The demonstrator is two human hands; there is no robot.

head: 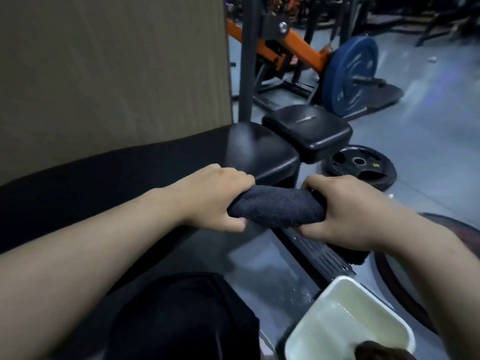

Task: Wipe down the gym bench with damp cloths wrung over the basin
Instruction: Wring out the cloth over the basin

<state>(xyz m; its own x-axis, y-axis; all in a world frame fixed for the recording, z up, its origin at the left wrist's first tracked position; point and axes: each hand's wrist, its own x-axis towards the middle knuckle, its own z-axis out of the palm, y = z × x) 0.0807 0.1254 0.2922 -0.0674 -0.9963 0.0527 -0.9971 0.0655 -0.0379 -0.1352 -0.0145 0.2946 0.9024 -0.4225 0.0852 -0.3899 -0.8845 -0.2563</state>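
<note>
One camera on my head looks forward and down, close over my left hand (218,196) and right hand (345,211), floor (428,157) beyond.

basin (337,284) cropped below, brown lump (384,350) perhaps cloth

No text can be read; faint markings on the blue weight plate (349,71), well beyond the gripped cloth (276,206), are blurred.

Two hands (218,198) (348,214), one black cloth (278,206), one basin (345,318)
</note>
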